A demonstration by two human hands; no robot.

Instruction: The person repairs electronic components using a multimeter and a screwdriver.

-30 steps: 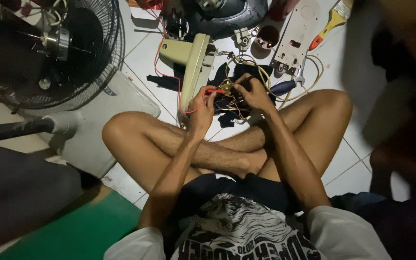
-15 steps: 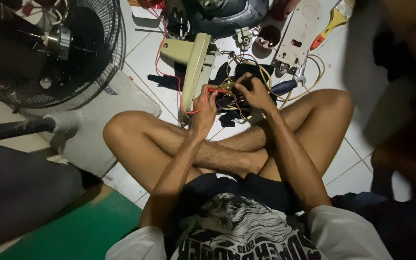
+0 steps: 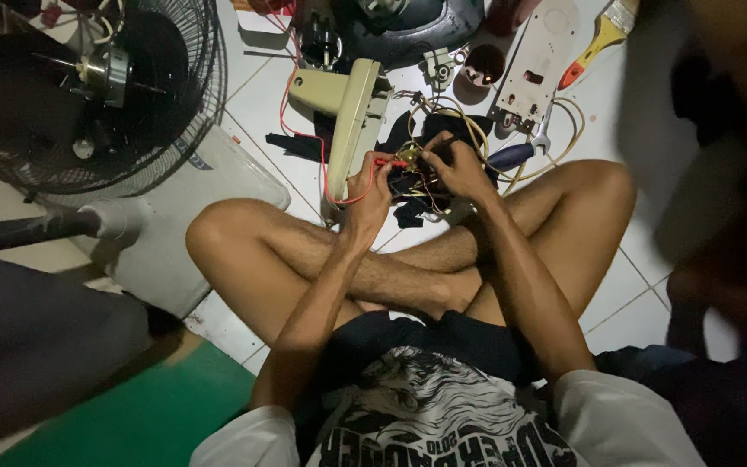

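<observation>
I sit cross-legged on a white tiled floor. My left hand [image 3: 368, 192] pinches a red test probe [image 3: 391, 163] whose red wire loops down past the wrist. My right hand [image 3: 460, 169] holds a black probe against a small tangle of wires and a dark part [image 3: 412, 177] lying between the two hands. A cream plastic fan housing [image 3: 352, 108] lies just beyond my left hand, touching the red wire.
A black wire-caged fan [image 3: 88, 86] on a pale base [image 3: 192, 199] stands at the left. A white panel [image 3: 538, 60], a yellow-handled brush [image 3: 598, 35], a blue-handled screwdriver [image 3: 512, 156] and a cream cable lie ahead. A green mat [image 3: 149, 415] is at lower left. A blurred person fills the right edge.
</observation>
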